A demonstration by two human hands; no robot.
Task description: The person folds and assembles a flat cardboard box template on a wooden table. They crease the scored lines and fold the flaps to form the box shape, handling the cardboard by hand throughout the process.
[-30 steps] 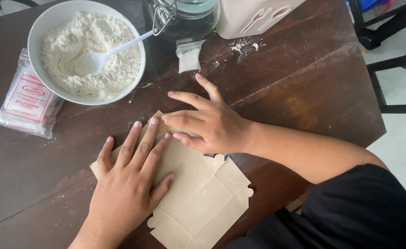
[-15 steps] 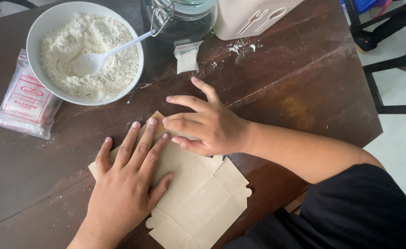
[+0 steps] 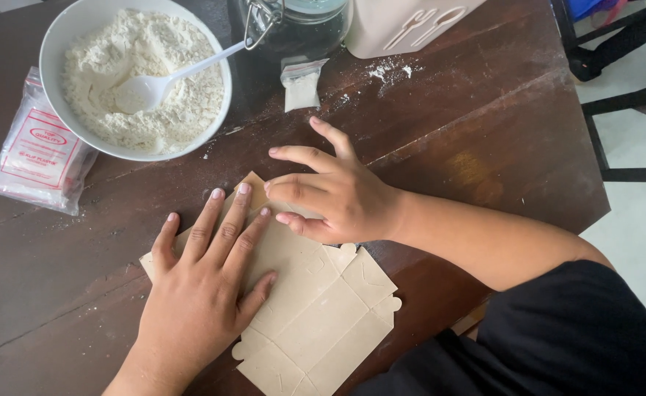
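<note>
**Two hands press a flat carton blank on the table**

A flattened brown cardboard box blank [image 3: 315, 308] lies on the dark wooden table [image 3: 484, 132], its long axis running diagonally from the near right edge to the far left. The left hand [image 3: 205, 286] lies palm-down on it, fingers spread and straight, gripping nothing. The right hand [image 3: 330, 194] presses the blank's far corner with loosely curled fingers, holding nothing. Beyond stand a white bowl [image 3: 59, 44] of flour with a white spoon [image 3: 154, 84], a small sachet [image 3: 301, 84] and a plastic packet [image 3: 37, 158].
</note>
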